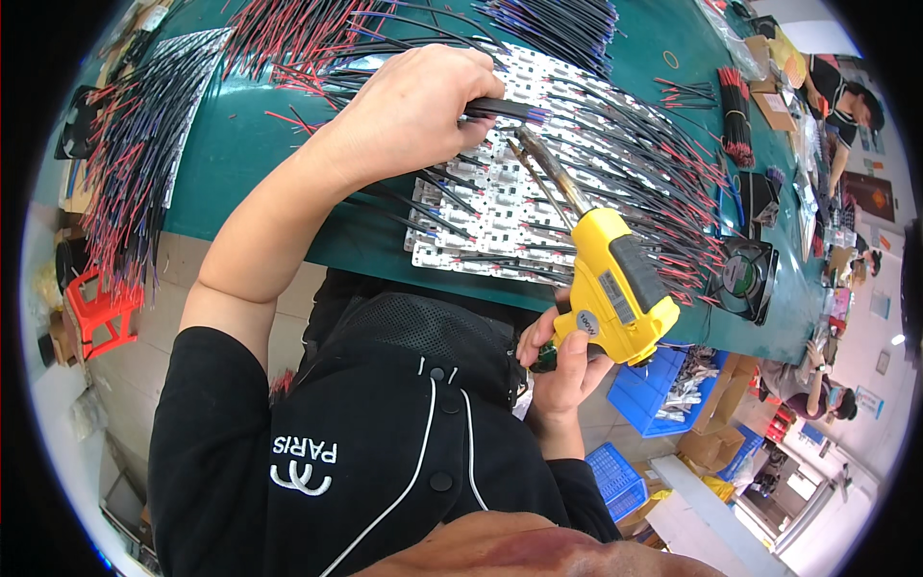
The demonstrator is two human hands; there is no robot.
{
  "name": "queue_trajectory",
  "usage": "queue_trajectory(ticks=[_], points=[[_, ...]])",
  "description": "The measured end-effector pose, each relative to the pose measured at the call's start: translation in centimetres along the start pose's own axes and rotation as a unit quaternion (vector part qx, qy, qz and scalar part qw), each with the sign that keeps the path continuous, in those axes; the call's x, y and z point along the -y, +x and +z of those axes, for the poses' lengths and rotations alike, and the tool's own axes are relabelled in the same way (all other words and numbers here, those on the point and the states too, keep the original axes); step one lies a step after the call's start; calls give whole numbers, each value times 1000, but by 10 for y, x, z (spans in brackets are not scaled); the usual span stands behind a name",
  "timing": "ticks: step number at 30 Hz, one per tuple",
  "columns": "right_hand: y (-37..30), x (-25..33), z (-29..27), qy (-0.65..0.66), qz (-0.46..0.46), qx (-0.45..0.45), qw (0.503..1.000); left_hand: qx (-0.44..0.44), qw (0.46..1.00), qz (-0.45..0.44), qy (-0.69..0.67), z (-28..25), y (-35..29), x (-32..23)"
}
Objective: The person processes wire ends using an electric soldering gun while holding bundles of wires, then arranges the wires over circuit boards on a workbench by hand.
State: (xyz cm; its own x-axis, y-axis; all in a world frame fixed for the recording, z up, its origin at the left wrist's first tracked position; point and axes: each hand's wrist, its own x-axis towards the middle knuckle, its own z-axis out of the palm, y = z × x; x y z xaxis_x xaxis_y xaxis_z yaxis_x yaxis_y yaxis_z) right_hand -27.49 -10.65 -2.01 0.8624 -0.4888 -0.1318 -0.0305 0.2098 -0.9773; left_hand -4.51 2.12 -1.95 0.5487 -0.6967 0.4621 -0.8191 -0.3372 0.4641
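Head view. Nearest: R hand (567, 370) closed round the grip of a yellow soldering gun (615, 288), metal tip aimed up & left over the work. Heat state: can't tell. If hot, a small wrist slip could drag the tip into nearby insulation & scorch it.

Further out: L hand (423, 106) narrow, fingers curled on a small bunch of black wires (510, 110), ends pointing right, just above the tip. Contact betw. tip & wires or board: can't tell. Main risk, my judgement: L fingers v. near the hot end; a slip of either hand = burn. Loose pinch could also let ends fan out & land off their pads.

Under both: white circuit boards (495, 226) on green table (221, 173), many leads attached. Dense red-tipped leads (663, 216) lie across the boards' R side; a sleeve or the gun could snag one & stress its joint.

R of these: black fan (745, 279) at table edge, spinning or not unclear. Trailing leads close by could catch if it's running.

Far R: co-workers (836, 115), well apart; little risk from there.
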Motion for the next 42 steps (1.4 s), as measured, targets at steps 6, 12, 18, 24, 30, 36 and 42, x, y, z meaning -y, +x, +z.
queue_trajectory(ticks=[6,12,18,24,30,36,42], points=[[0,6,3,-9,-20,-6,1000,-8,1000,8,2,0,0,1],[3,3,3,-14,-3,5,1000,8,1000,-11,-1,0,0,-1],[2,3,1,-26,-10,0,1000,2,1000,-7,0,0,1,-1],[1,7,2,-17,-24,-10,1000,-6,1000,3,-4,1,1,-1],[2,6,1,17,-36,-11,999,-9,1000,11,-12,1,-3,7],[7,8,0,146,-48,-15,988,63,992,-59,-96,-11,4,14],[20,5,-24,304,-16,2,952,-239,954,-152,-102,-50,5,55]])
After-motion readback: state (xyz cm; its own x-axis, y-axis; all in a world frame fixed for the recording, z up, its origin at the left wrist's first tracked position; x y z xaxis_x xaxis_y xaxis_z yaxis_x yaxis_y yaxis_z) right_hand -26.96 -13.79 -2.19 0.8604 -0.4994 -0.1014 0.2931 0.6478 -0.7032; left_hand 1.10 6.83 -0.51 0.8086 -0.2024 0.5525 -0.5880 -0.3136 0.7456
